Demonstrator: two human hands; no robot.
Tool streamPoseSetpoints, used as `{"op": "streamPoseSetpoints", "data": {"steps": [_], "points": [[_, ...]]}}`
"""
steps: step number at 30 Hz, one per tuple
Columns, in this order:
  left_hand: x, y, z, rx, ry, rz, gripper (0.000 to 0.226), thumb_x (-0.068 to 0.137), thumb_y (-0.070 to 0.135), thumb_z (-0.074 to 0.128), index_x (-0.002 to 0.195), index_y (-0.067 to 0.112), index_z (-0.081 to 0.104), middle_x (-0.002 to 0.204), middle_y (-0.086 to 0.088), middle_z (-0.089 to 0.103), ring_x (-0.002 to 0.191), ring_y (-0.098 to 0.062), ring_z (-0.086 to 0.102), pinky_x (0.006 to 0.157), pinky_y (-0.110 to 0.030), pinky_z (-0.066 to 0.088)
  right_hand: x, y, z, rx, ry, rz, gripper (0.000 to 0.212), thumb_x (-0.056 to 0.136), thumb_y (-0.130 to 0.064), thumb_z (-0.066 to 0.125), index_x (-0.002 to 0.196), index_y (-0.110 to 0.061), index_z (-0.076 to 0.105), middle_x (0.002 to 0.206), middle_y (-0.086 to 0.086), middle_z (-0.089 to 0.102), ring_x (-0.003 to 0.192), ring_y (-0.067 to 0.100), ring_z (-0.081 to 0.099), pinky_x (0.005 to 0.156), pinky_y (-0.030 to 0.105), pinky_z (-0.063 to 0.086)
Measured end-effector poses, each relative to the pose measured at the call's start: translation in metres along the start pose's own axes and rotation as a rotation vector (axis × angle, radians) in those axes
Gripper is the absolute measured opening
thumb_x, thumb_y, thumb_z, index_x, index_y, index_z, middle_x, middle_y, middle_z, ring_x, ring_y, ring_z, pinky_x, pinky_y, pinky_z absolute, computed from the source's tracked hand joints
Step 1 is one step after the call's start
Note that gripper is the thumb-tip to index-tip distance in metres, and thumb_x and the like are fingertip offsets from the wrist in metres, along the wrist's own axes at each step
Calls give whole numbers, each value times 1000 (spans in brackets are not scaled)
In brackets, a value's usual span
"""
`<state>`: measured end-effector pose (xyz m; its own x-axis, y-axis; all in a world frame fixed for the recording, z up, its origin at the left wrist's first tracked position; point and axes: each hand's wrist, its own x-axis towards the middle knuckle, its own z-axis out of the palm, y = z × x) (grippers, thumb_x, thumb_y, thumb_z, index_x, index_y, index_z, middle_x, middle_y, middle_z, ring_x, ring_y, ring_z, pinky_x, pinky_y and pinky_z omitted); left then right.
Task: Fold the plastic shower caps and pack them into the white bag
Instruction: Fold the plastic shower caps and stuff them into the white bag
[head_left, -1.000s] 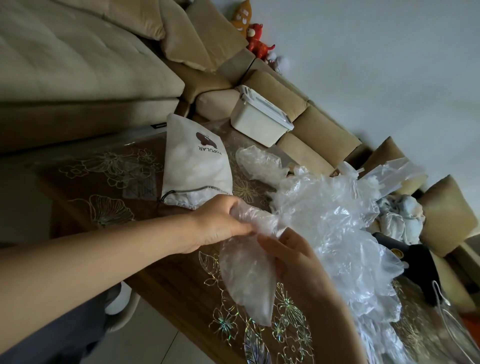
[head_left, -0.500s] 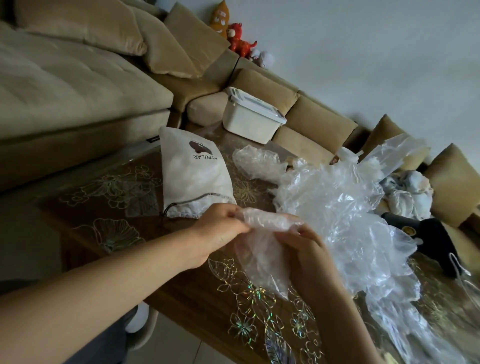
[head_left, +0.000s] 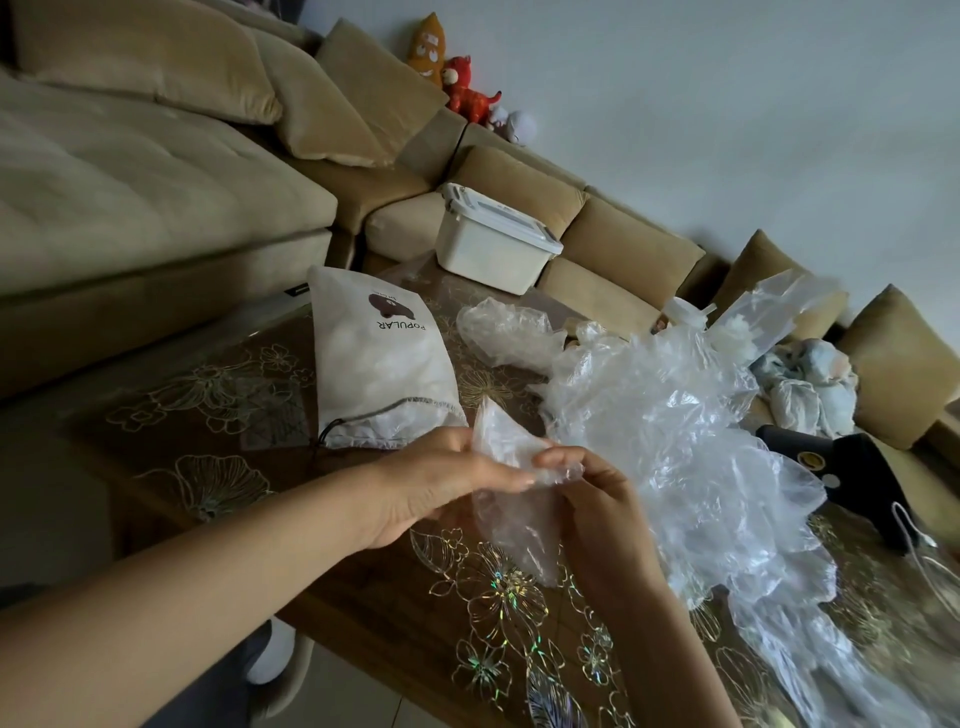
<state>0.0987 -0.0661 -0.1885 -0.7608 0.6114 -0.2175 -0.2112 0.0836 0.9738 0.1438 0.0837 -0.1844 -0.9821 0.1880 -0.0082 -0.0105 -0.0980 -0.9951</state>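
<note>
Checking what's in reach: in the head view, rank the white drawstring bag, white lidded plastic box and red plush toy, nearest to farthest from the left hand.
From the left hand, gripping the clear plastic shower cap:
1. White drawstring bag, just beyond the hand.
2. White lidded plastic box, farther back, past the bag.
3. Red plush toy, farthest, atop the beige sofa back.

Left side open, right side blocked
Bare table (head_left: 208, 405) left of the white bag (head_left: 379, 364) is passable. The heap of shower caps (head_left: 675, 441) fills the right, with a black device (head_left: 852, 467) beyond it and a white box (head_left: 488, 249) at the far edge.
</note>
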Motion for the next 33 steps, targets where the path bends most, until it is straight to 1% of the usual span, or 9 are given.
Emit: {"op": "streamPoseSetpoints", "data": {"steps": [3, 6, 9, 13, 18, 23, 26, 29, 33], "points": [[3, -4, 2, -12, 146, 36, 23, 81, 17, 71, 102, 21, 61, 100, -1, 67, 94, -13, 61, 84, -26, 52, -2, -3, -5, 130, -20, 41, 46, 84, 8, 35, 69, -15, 73, 87, 10, 69, 84, 25, 63, 77, 33, 53], [-2, -2, 5, 44, 206, 117, 15, 84, 15, 68, 87, 26, 58, 87, 6, 64, 79, -4, 57, 56, -8, 43, 0, -7, -12, -66, -27, 34, 32, 79, -19, 51, 109, -20, 64, 113, 6, 67, 98, 22, 63, 93, 42, 48], [-3, -1, 5, 72, 239, 161, 13, 84, 12, 67, 85, 24, 60, 87, 3, 65, 79, -8, 60, 68, -18, 48, -4, -10, -7, -48, -137, 174, 44, 78, -36, 53, 114, -13, 60, 105, 15, 69, 86, 25, 69, 73, 35, 53], [-5, 1, 5, 104, 261, 196, 8, 86, 15, 65, 89, 22, 62, 86, 1, 64, 81, -11, 59, 73, -24, 49, -9, -9, -2, -9, -189, 144, 38, 77, -15, 67, 111, 1, 59, 104, 24, 67, 87, 34, 67, 73, 37, 58], [-9, 0, 2, 35, 279, 174, 6, 87, 17, 64, 91, 12, 63, 85, -4, 66, 86, -22, 67, 85, -42, 55, -12, -7, 3, 86, -172, 121, 35, 74, 6, 64, 107, 1, 55, 93, 22, 68, 76, 30, 68, 64, 37, 58], [-17, -2, 6, -228, 143, 45, 14, 92, 14, 54, 95, 6, 65, 73, -11, 68, 65, -22, 67, 68, -39, 59, -15, 4, 7, 32, -69, -29, 21, 62, -11, 77, 81, -16, 67, 76, 16, 65, 57, 22, 59, 46, 29, 48], [-21, 1, 5, -284, 107, 5, 8, 85, 15, 63, 84, 10, 69, 69, -10, 68, 64, -20, 66, 69, -35, 58, -16, 10, 11, -100, 3, -195, 12, 62, -8, 71, 68, -18, 69, 81, 5, 69, 68, 17, 65, 51, 28, 50], [-19, 0, 0, -436, 118, -95, 27, 96, 25, 46, 91, 6, 64, 69, -13, 67, 63, -22, 65, 66, -35, 56, -15, 17, 14, -162, 74, -298, 21, 60, 3, 67, 59, -19, 67, 89, -6, 69, 85, 6, 65, 60, 25, 53], [-16, 1, -10, -634, 43, -157, 58, 89, 50, 46, 113, -1, 57, 104, -24, 65, 82, -31, 64, 67, -38, 56, -15, 24, 15, -314, 153, -421, 32, 62, 7, 65, 55, -24, 68, 91, -9, 66, 92, 5, 62, 67, 29, 56]]}}
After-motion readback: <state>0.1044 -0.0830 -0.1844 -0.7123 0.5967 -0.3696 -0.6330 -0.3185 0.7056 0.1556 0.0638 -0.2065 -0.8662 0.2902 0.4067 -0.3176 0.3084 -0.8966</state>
